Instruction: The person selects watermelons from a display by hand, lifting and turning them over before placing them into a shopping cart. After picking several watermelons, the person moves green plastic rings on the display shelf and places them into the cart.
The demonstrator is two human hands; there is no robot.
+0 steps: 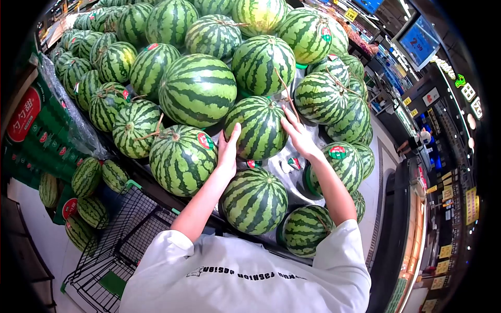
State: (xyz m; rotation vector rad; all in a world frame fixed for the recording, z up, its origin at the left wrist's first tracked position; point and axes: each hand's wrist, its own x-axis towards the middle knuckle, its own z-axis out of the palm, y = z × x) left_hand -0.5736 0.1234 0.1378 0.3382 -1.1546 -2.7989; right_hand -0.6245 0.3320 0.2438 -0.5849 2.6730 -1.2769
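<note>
A striped green watermelon (255, 128) with a long dry stem near its top lies between my two hands. My left hand (227, 150) presses against its left side, thumb up; some of the fingers are hidden. On the right side, my right hand (298, 136) rests its fingertips on the rind. Close behind stands a larger watermelon (197, 89). A watermelon with a red and green sticker (182, 160) is just left of my left wrist. Nearer to me sits another watermelon (254, 201), below the gap between my forearms.
Several watermelons (172, 23) are heaped toward the back. A black wire shopping cart (128, 235) with green trim stands at my lower left, beside watermelons on the floor (86, 177). Shelving and price signs line the right, under a hanging screen (417, 41). Another person (420, 138) is farther off.
</note>
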